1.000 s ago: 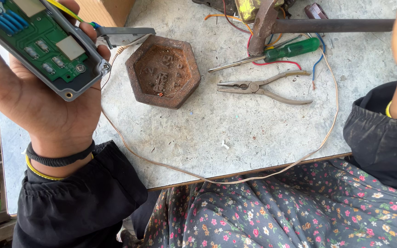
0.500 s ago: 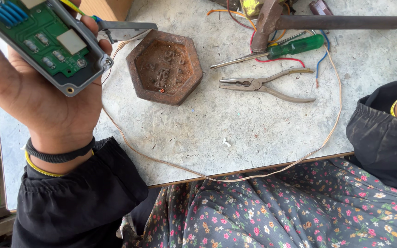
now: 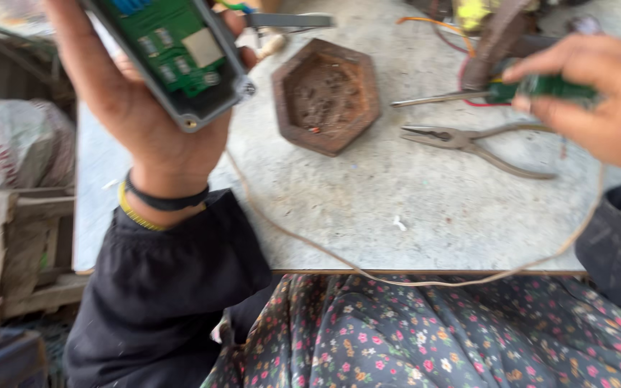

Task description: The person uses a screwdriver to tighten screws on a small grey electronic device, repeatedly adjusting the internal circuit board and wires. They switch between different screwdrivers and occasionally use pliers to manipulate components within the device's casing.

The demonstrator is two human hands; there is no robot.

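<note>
My left hand (image 3: 138,108) holds up a grey open casing (image 3: 181,61) with a green circuit board inside, at the upper left. My right hand (image 3: 598,100) reaches in from the right and its fingers close around the green handle of a screwdriver (image 3: 533,88), whose metal shaft points left over the table. Just below the screwdriver, a pair of pliers (image 3: 468,140) lies flat on the grey tabletop (image 3: 397,208). The frame is blurred by motion.
A brown hexagonal tray (image 3: 325,93) with rusty bits sits near the casing. A thin beige wire (image 3: 411,280) loops along the table's front edge. A hammer-like tool (image 3: 494,39) and coloured wires lie at the back. Wooden crates (image 3: 30,244) stand at left.
My right hand has come in from the right edge and taken hold of the green screwdriver. The view has shifted; my left hand keeps the casing raised.
</note>
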